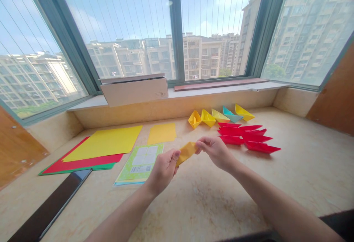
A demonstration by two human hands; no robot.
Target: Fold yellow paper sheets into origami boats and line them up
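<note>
A small folded piece of yellow-orange paper is held in the air above the countertop, between both hands. My left hand grips its lower left end, thumb on top. At the upper right end, my right hand pinches the paper between thumb and fingers. Behind my right hand, several red paper boats stand in a close group. Farther back is a row of paper boats: an orange one, yellow ones, a pale yellow one and a blue one.
Large yellow sheets lie over red paper and green paper on the left. Small orange-yellow sheets and a green paper packet lie nearer the middle. A dark phone rests front left; a white box stands on the sill.
</note>
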